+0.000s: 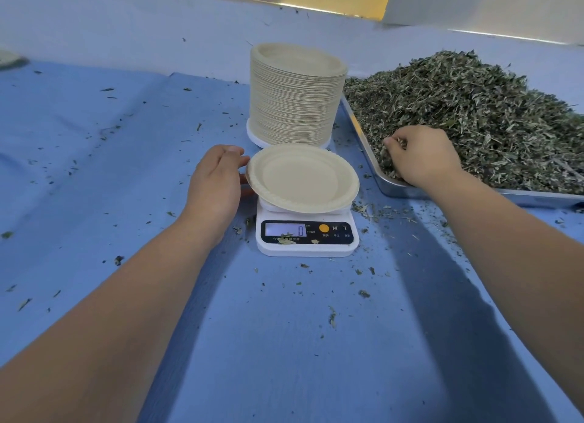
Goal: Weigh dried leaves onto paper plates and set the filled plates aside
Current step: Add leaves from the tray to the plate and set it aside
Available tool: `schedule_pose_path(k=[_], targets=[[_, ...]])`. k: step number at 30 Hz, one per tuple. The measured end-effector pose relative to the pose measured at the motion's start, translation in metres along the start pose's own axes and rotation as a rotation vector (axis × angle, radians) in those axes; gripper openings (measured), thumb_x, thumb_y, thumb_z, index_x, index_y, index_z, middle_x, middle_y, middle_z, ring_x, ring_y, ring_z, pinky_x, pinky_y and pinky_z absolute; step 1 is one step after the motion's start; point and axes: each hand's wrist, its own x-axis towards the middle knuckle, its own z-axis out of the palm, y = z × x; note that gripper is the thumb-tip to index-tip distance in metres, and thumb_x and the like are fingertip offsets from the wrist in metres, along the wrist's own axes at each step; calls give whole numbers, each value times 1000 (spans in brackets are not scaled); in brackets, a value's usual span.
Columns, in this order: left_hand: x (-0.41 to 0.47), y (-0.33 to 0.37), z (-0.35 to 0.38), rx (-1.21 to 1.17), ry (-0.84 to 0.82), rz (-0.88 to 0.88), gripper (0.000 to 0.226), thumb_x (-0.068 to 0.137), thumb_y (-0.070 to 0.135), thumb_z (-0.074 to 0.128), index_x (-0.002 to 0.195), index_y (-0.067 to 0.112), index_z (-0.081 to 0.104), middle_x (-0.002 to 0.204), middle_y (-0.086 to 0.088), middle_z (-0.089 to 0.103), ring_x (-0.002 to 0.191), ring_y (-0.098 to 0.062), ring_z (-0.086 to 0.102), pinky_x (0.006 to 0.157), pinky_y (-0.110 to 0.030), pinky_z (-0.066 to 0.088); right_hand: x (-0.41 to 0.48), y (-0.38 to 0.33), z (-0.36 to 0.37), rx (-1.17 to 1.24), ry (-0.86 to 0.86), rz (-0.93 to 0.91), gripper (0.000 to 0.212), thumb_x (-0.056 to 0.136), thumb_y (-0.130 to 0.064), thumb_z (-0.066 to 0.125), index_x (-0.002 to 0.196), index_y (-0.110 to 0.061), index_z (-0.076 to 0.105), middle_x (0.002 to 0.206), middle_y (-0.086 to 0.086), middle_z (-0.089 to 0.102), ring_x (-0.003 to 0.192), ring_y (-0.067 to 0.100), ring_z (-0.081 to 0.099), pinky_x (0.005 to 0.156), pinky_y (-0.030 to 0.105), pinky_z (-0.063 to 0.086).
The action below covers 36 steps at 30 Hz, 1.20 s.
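Observation:
An empty beige paper plate lies on a small white digital scale whose display reads 0. My left hand holds the plate's left rim between thumb and fingers. To the right, a heap of dried green leaves fills a metal tray. My right hand is in the near corner of that heap, its fingers curled round a pinch of leaves.
A tall stack of paper plates stands just behind the scale. Leaf crumbs are scattered over the blue cloth that covers the table. A pale wall runs along the back.

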Motion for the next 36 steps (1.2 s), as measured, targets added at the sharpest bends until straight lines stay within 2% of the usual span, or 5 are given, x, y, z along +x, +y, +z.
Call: schedule_pose_path(k=[11, 18, 22, 26, 36], targets=[[-3, 1, 1, -6, 2, 4, 21, 104, 29, 42, 102, 30, 63, 118, 6, 69, 95, -5, 68, 57, -8, 50, 4, -42, -41, 260, 371, -107, 37, 104, -45, 46, 107, -18, 71, 75, 1, 64, 53, 14, 50, 57, 32, 45], [-2, 0, 0, 11, -8, 5, 21, 104, 30, 42, 103, 29, 63, 120, 4, 69, 104, -13, 69, 74, -23, 55, -23, -119, -43, 420, 262, -334, 28, 101, -43, 51, 100, -26, 73, 76, -14, 65, 64, 2, 55, 60, 16, 41], [-2, 0, 1, -4, -13, 4, 20, 105, 30, 43, 102, 27, 63, 118, 3, 69, 98, -11, 71, 71, -22, 55, -40, -145, -29, 361, 16, -446, 27, 102, -43, 51, 101, -27, 73, 84, -9, 69, 80, 10, 61, 76, 34, 53], [-2, 2, 0, -7, -19, 8, 20, 105, 29, 43, 102, 25, 63, 116, 3, 70, 96, -12, 71, 68, -22, 55, -43, -152, -20, 304, -137, -497, 26, 103, -42, 50, 103, -29, 73, 86, -10, 68, 83, 9, 56, 77, 36, 50], [-1, 1, 1, 21, -21, 6, 20, 105, 31, 43, 105, 27, 63, 117, 8, 67, 105, -13, 67, 70, -22, 53, -31, -142, -40, 356, -6, -454, 32, 103, -41, 49, 89, -20, 68, 68, -5, 60, 65, 10, 55, 69, 34, 49]])
